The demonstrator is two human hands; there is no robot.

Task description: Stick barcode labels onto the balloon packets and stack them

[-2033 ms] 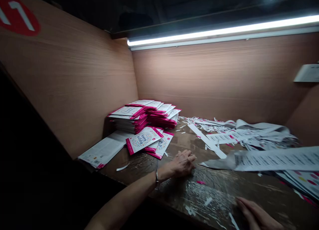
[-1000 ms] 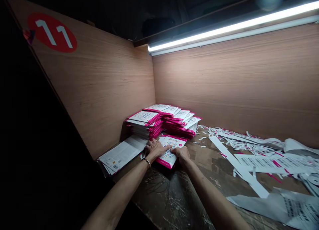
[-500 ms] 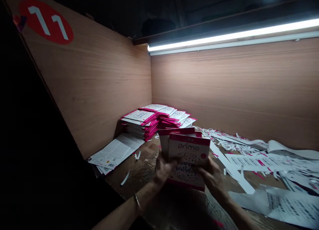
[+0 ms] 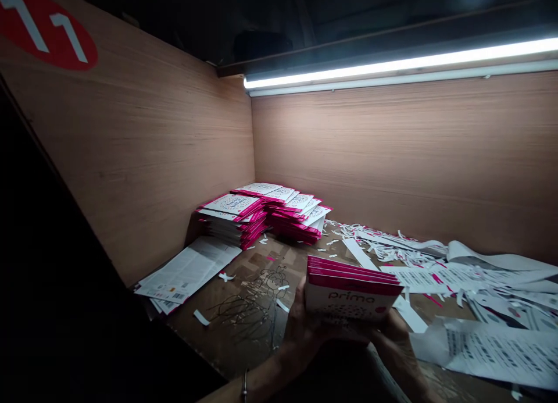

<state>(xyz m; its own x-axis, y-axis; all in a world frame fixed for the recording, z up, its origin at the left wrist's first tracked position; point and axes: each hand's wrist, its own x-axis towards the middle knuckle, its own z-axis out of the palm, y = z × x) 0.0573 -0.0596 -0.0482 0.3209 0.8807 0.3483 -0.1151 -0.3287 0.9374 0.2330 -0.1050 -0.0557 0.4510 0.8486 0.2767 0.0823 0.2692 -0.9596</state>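
Note:
Between my hands is a small bundle of pink-and-white printed packets, the front one reading "prima". Their pink top edges are lined up in steps, and the bundle leans back toward me. My left hand is closed around its left side, a bracelet on the wrist. Gripping the lower right side is my right hand; some of its fingers are hidden under the packets. Farther back, stacked packets of the same print sit in the corner, with another fanned pile beside them.
Printed sheets lie face down at the left table edge. White and pink paper strips are heaped along the back right. A crumpled printed sheet lies at the right front. Wooden panels enclose the left and back under a tube light.
The packets, spread apart before, are now gathered into a more even bundle and tipped so their top edges show. Both hands have moved lower and slightly right. The view has shifted right.

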